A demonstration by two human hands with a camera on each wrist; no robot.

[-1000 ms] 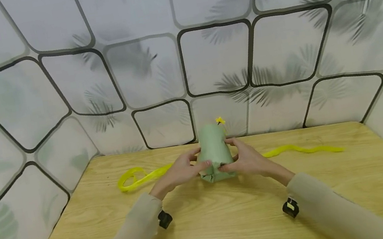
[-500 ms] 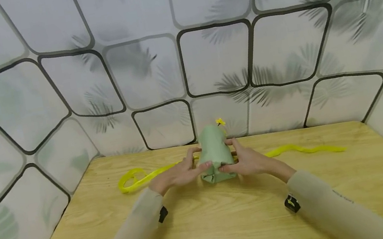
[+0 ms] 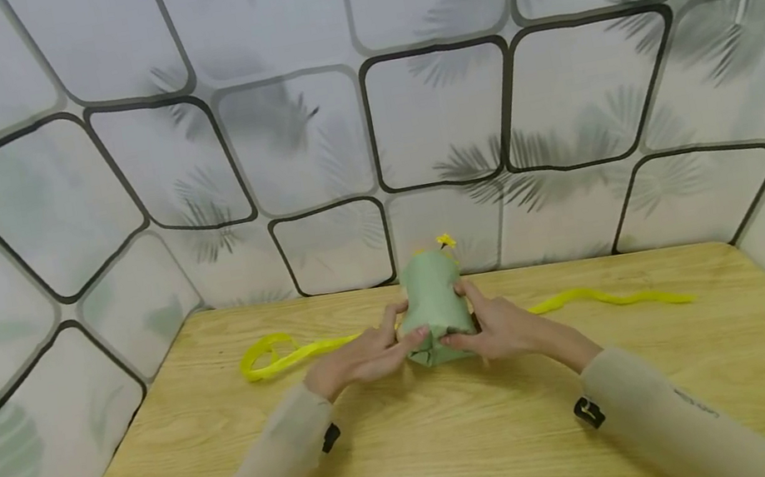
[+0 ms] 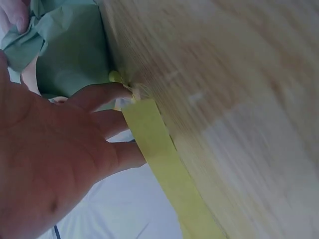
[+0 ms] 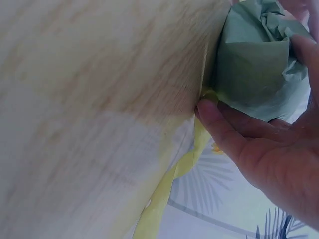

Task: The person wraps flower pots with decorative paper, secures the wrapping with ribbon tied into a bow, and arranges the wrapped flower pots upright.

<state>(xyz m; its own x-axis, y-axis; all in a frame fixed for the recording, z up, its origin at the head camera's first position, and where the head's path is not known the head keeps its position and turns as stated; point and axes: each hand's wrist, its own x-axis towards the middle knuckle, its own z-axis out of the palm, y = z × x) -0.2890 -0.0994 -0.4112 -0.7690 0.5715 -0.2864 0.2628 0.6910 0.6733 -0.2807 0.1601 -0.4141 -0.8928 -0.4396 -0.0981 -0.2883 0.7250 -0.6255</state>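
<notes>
A bundle wrapped in pale green paper lies on the table, its folded end toward me. From its far end sticks out a small yellow flower. My left hand holds the left side, thumb on the near folds. On the right side my right hand grips likewise, its thumb pressing the near end. A flat yellow ribbon runs crosswise behind the bundle. In the left wrist view the left fingertips meet the ribbon; the right wrist view shows the right fingers beside a twisted stretch of it.
The light wooden table extends to both sides and toward me. Behind it rises a wall covering with dark rounded outlines and leaf prints. Loose loops of ribbon lie at the left.
Both hands keep their hold. The bundle's far end dips slightly, and a second bit of yellow now shows there. The head view has shifted a little.
</notes>
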